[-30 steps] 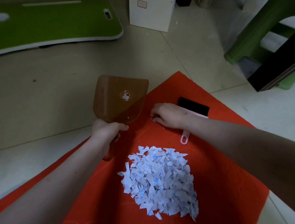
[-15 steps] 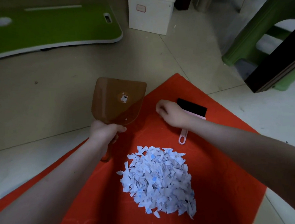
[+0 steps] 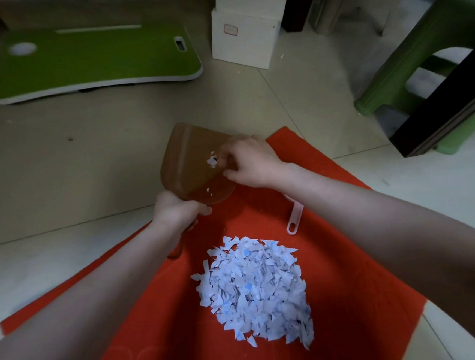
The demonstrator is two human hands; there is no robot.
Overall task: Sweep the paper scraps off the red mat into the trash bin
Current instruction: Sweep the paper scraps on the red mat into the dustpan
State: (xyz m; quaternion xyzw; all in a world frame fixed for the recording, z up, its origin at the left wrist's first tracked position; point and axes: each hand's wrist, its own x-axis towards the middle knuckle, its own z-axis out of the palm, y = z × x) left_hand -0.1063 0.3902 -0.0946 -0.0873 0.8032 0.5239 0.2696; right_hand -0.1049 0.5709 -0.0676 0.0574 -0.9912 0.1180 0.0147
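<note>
Gripping dustpan [image 3: 192, 160] handle w/ L hand [image 3: 179, 210], centre frame | R hand [image 3: 249, 162] is hovering curled over it, pinch unclear | scraps [image 3: 256, 289], lower centre, are lying loose: prob. light, scattering easily, so sweep, don't pinch.

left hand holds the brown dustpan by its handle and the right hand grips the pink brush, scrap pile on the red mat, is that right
Not quite: the head view shows the right hand at the brown dustpan, not gripping the pink brush, which lies on the red mat. The left hand does hold the dustpan handle, and the scrap pile is on the mat.
</note>
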